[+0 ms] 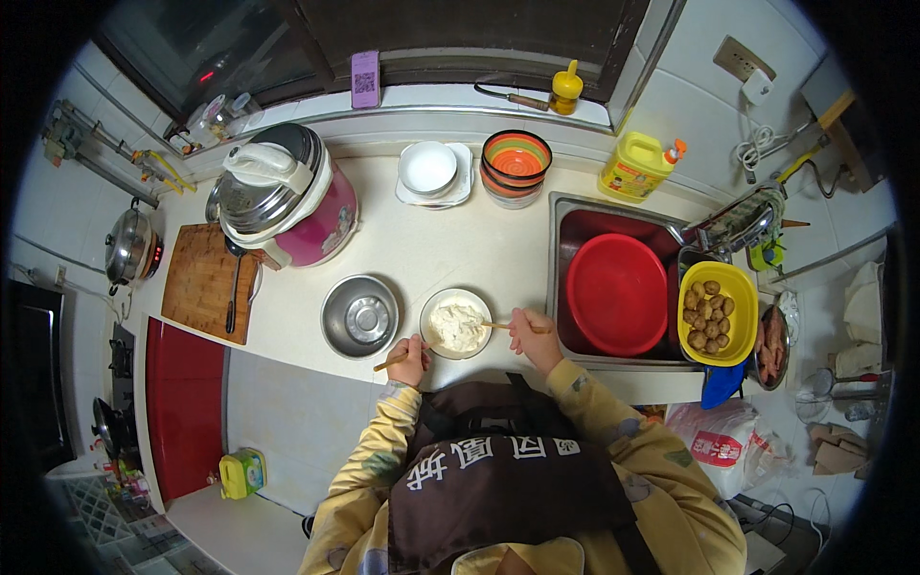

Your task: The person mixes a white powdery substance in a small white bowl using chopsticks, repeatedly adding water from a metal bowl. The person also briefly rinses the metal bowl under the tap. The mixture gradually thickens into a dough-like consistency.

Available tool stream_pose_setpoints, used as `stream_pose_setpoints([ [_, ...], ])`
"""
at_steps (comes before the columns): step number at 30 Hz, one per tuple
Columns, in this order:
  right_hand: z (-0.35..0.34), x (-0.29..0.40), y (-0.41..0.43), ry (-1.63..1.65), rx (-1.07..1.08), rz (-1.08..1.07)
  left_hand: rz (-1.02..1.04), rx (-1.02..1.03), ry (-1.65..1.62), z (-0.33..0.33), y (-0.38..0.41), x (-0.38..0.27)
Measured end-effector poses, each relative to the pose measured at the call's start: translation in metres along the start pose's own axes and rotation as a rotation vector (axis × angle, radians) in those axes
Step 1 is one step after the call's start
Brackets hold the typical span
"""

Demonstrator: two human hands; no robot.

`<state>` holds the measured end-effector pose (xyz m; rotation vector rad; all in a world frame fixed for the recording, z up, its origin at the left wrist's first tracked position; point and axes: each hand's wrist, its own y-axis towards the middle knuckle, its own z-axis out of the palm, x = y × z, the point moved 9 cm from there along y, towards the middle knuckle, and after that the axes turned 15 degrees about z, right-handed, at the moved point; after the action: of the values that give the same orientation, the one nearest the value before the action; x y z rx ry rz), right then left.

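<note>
In front of me on the counter stands a white bowl [428,312] holding a lumpy, pale, thick mixture [457,329]. My right hand [533,338] grips a wooden chopstick [497,326] from the bowl's right side, its tip in the mixture. At the lower left of the bowl, my left hand [409,359] is closed around another chopstick [388,363]; where its front tip ends is hard to make out. Just left of the bowl sits a stainless steel basin [333,320] with nothing visible inside.
To the right, a sink [559,287] contains a red basin [618,295]; a yellow basin [749,316] of small potatoes sits beside it. Behind are white bowls [428,169] and stacked orange bowls [516,162]. An electric pressure cooker [316,215] and cutting board [205,280] occupy the left.
</note>
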<state>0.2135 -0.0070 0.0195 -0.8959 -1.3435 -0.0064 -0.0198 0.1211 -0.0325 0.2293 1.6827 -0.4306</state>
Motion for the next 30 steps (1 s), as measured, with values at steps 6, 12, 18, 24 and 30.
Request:
stream_pose_setpoints([
  [6, -0.006, -0.036, 0.027, 0.381, 0.067, 0.263, -0.120, -0.029, -0.285, 0.009, 0.009, 0.025],
  [12, -0.005, -0.010, 0.003, 0.544, 0.133, 0.151, -0.002, -0.011, -0.311, 0.002, -0.001, -0.035],
  [18, 0.003, 0.025, -0.018, 0.254, 0.075, 0.012, 0.070, 0.055, -0.129, 0.003, -0.001, -0.077],
  [24, 0.016, 0.068, -0.050, -0.273, -0.029, -0.290, 0.097, 0.067, 0.106, -0.003, -0.003, -0.051],
  [30, 0.017, 0.039, -0.028, -0.328, -0.091, -0.295, -0.017, 0.079, -0.027, 0.008, 0.002, -0.002],
])
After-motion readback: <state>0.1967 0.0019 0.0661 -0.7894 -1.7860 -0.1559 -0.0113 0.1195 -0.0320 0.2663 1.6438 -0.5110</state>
